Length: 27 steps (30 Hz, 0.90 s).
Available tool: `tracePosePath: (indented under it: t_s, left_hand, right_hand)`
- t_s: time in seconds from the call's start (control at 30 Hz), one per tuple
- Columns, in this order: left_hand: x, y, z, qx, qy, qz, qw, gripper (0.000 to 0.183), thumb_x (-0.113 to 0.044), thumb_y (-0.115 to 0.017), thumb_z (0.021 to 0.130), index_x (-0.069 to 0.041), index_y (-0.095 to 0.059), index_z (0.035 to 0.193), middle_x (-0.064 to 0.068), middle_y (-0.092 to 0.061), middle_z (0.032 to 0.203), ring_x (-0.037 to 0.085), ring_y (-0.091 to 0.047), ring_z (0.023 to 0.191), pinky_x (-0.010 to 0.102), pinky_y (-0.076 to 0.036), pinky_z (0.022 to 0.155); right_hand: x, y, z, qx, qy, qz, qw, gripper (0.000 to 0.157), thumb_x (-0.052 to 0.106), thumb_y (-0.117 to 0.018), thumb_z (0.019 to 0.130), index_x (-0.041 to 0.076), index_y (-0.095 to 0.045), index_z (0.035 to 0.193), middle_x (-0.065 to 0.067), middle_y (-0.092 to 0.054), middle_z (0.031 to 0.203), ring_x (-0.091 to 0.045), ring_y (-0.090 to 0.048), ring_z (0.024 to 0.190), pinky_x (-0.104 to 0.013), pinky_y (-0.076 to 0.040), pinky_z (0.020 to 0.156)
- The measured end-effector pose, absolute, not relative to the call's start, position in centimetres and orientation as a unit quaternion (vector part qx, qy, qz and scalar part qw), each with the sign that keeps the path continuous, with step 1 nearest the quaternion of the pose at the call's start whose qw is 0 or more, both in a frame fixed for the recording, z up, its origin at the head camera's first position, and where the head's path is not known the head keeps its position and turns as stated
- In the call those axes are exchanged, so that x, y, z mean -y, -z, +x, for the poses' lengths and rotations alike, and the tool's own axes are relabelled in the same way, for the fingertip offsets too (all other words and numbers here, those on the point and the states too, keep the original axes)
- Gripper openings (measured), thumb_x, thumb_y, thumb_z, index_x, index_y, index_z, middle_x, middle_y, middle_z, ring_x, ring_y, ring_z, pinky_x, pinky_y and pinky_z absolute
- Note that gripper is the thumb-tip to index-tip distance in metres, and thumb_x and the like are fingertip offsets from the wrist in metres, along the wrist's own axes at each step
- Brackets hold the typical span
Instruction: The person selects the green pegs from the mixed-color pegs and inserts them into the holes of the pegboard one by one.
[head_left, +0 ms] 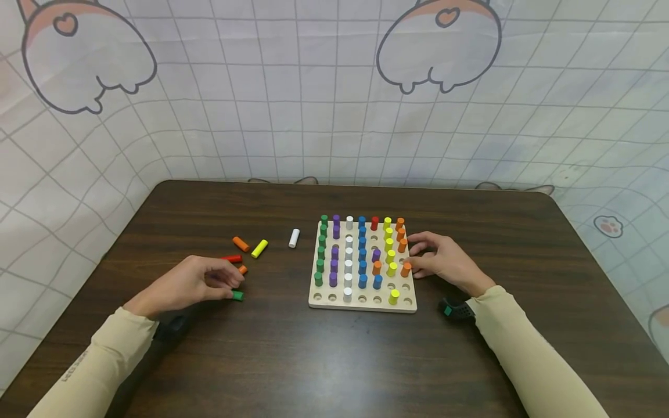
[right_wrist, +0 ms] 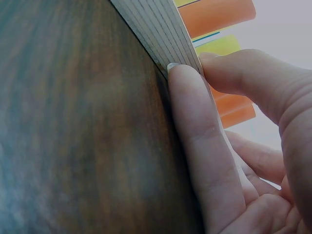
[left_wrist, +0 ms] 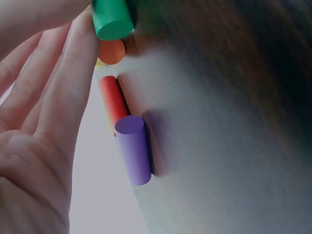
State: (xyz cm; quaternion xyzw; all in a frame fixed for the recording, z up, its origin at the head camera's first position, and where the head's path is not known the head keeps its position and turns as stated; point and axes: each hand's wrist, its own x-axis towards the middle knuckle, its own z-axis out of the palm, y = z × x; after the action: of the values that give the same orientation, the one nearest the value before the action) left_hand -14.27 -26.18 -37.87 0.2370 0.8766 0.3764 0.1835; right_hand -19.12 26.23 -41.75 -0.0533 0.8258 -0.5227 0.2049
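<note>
Between thumb and forefinger, my left hand [head_left: 201, 280] pinches a green peg [head_left: 237, 295] low over the table. Close by that hand lie an orange peg [head_left: 243, 269], a red peg [head_left: 232, 259] and a purple peg [left_wrist: 133, 150], which the hand hides in the head view. My right hand [head_left: 444, 261] holds the right edge of the wooden pegboard [head_left: 319, 303], its thumb over the top and a finger against the side. Upright pegs fill much of the board in columns of green, purple, white, blue, yellow and orange, with a red peg [head_left: 374, 223] at the back.
Left of the board, another orange peg [head_left: 240, 244], a yellow peg [head_left: 259, 249] and a white peg [head_left: 294, 238] lie loose on the dark wooden table [head_left: 324, 366]. Several bare holes show along the board's front row. A patterned white cloth [head_left: 282, 104] hangs behind the table.
</note>
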Motion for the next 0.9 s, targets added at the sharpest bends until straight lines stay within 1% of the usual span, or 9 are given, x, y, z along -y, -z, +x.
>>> tracePosePath:
  t_s: [0.2, 0.43, 0.7, 0.9]
  left_hand:
    - [25.8, 37.5, -14.0, -0.879, -0.369, 0.240, 0.186, 0.030, -0.006, -0.080, 0.089, -0.008, -0.073, 0.117, 0.010, -0.078, 0.111, 0.006, -0.074, 0.098, 0.024, -0.062, 0.084]
    - [25.0, 37.6, -13.8, -0.886, -0.342, 0.252, 0.184, 0.026, -0.012, -0.082, 0.088, -0.013, -0.075, 0.113, 0.004, -0.078, 0.110, 0.004, -0.074, 0.095, 0.022, -0.062, 0.082]
    - [24.2, 37.4, -13.8, -0.885, -0.334, 0.262, 0.189, 0.025, -0.013, -0.083, 0.087, -0.012, -0.075, 0.111, 0.004, -0.078, 0.109, 0.006, -0.074, 0.094, 0.021, -0.062, 0.082]
    - [23.7, 37.5, -13.9, -0.882, -0.332, 0.272, 0.192, 0.028, -0.015, -0.085, 0.085, -0.012, -0.075, 0.110, 0.002, -0.077, 0.104, 0.004, -0.073, 0.090, 0.023, -0.062, 0.081]
  right_hand:
    - [-26.3, 41.8, -19.3, -0.825, 0.524, -0.059, 0.205, 0.064, 0.023, -0.075, 0.095, 0.006, -0.047, 0.149, -0.019, -0.055, 0.124, -0.018, -0.074, 0.089, -0.033, -0.066, 0.079]
    - [-26.3, 41.7, -19.3, -0.825, 0.523, -0.060, 0.206, 0.062, 0.022, -0.074, 0.095, 0.005, -0.047, 0.149, -0.019, -0.055, 0.124, -0.019, -0.074, 0.090, -0.033, -0.066, 0.079]
    - [-26.4, 41.5, -19.4, -0.828, 0.518, -0.055, 0.207, 0.062, 0.022, -0.074, 0.095, 0.005, -0.047, 0.148, -0.018, -0.055, 0.123, -0.018, -0.074, 0.090, -0.033, -0.065, 0.080]
    - [-26.5, 41.6, -19.5, -0.829, 0.517, -0.057, 0.206, 0.062, 0.022, -0.073, 0.095, 0.006, -0.047, 0.149, -0.018, -0.055, 0.125, -0.019, -0.073, 0.090, -0.033, -0.065, 0.080]
